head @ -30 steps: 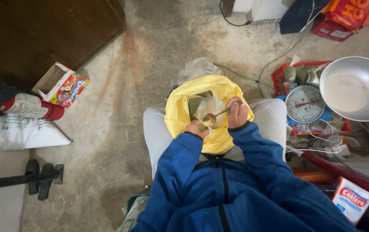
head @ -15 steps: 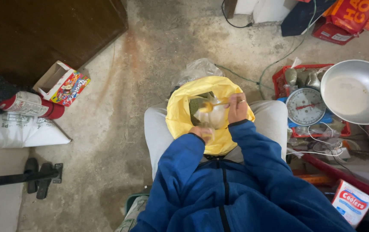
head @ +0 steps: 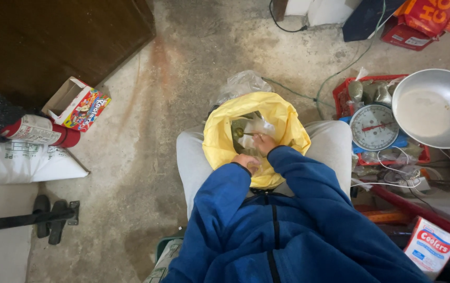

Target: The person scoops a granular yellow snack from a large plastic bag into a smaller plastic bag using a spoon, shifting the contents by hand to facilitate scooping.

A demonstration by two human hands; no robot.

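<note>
Yellow bag (head: 220, 139) between the knees, both hands' grip unclear: left hand (head: 246, 161) at rim, right hand (head: 265, 142) half-hidden inside.

Much inside the bag and along the edges cannot be made out.

The yellow bag (head: 282, 118) hides most of its contents; what the right hand (head: 265, 142) grips is too small to tell, and the left hand (head: 246, 161) is partly sunk behind the bag's rim. The bowl (head: 434, 107) is cut off at the right edge, as is the small carton (head: 430, 245). The white sack (head: 20, 162) runs off the left edge. Items in the red crate (head: 343, 94) are unclear.
</note>
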